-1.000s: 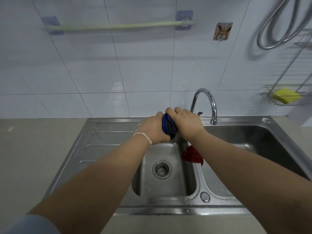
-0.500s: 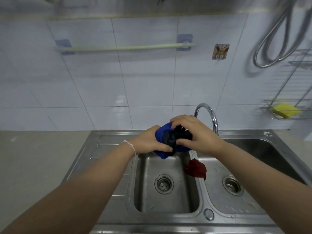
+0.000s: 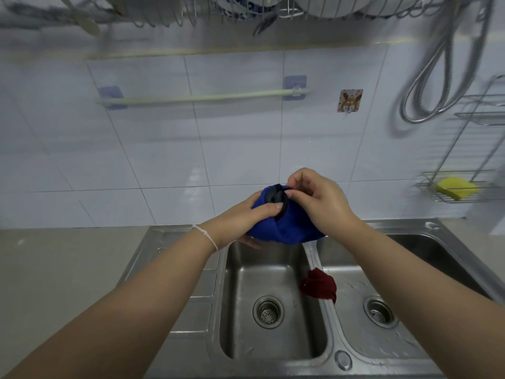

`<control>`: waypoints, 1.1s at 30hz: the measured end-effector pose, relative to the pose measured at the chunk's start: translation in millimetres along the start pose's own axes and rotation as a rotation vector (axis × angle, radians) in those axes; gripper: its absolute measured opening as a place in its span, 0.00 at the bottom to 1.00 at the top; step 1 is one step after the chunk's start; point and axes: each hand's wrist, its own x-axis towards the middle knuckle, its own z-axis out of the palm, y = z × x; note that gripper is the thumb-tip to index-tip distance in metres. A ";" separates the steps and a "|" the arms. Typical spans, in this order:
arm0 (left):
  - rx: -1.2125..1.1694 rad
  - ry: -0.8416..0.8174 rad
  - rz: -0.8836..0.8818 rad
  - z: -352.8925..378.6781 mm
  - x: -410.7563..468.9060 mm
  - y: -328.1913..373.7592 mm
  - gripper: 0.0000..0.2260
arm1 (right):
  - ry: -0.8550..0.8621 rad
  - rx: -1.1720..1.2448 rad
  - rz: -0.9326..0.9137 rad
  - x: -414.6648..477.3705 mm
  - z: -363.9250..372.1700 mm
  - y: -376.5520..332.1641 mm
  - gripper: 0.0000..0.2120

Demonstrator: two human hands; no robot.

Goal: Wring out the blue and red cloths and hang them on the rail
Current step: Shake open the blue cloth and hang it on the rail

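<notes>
Both hands hold the blue cloth (image 3: 289, 228), bunched with a dark edge on top, above the back of the sink. My left hand (image 3: 246, 217) grips its left side from beneath and over. My right hand (image 3: 318, 198) pinches the dark edge at the top. The red cloth (image 3: 318, 287) lies crumpled on the divider between the two basins, below the hands. The pale rail (image 3: 202, 97) runs across the tiled wall on two blue mounts, above and left of the hands.
The steel double sink (image 3: 175, 239) has a drain in each basin and a draining board on the left. A wire dish rack (image 3: 246, 9) hangs overhead. On the right hang a hose (image 3: 437, 77) and a wire shelf holding a yellow sponge (image 3: 455, 187).
The hands have risen with the blue cloth and loosened it from a tight twisted ball into a wider bundle. The view has tilted upward, showing the dish rack. The red cloth stays put.
</notes>
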 end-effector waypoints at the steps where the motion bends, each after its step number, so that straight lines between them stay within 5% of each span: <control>1: 0.071 0.045 0.080 -1.0 1.9 4.0 0.13 | 0.005 0.036 0.010 0.6 0.0 -2.8 0.05; 3: 0.235 0.160 0.242 1.1 5.1 9.9 0.06 | 0.033 0.057 0.020 1.6 0.7 -5.2 0.05; 8: 0.584 0.439 0.326 16.7 7.4 16.1 0.08 | 0.170 0.026 0.005 2.3 5.7 -18.6 0.03; 15: 0.555 0.682 0.273 30.7 14.8 10.3 0.08 | 0.394 -0.074 0.070 0.8 7.8 -32.8 0.06; 18: 0.633 0.789 0.273 43.0 13.5 12.6 0.16 | 0.161 0.077 0.260 3.1 7.4 -43.6 0.24; 22: 0.701 0.843 0.318 62.7 15.6 3.5 0.26 | 0.130 -0.042 0.239 6.6 11.4 -48.9 0.15; 26: 0.412 0.756 0.335 62.0 12.4 -7.3 0.35 | 0.098 -0.085 0.181 7.0 7.7 -39.7 0.07; 30: -0.293 0.603 0.277 27.1 9.8 3.1 0.23 | -0.021 0.067 0.100 3.0 -9.0 -40.4 0.07; 33: -0.450 0.285 0.167 -7.0 16.8 5.5 0.27 | -0.132 0.208 0.039 4.7 -18.8 -46.0 0.08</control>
